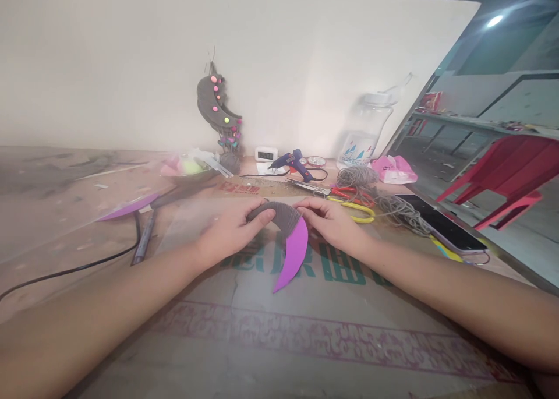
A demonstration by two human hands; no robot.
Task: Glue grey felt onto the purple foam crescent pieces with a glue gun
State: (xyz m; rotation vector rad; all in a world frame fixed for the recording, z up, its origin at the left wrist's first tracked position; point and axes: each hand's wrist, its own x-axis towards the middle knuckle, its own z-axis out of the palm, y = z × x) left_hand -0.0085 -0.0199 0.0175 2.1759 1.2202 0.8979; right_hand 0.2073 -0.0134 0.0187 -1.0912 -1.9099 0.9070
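A purple foam crescent (293, 256) lies between my hands, its upper half wound with grey yarn. My left hand (233, 231) grips the wrapped left end with fingers closed round it. My right hand (331, 219) pinches the wrapped top at the right side. The crescent's bare purple tip points down toward me over a sheet of printed cardboard (305, 323). A loose tangle of grey yarn (384, 204) lies just right of my right hand.
Behind stand a finished yarn crescent with coloured beads (217, 109), a small clock (266, 154), a blue glue gun (293, 162), a clear jar (364, 134). Scissors (349, 204), a phone (445, 227), another purple crescent (126, 208), a black cable (87, 265) and a red chair (506, 175) surround the work.
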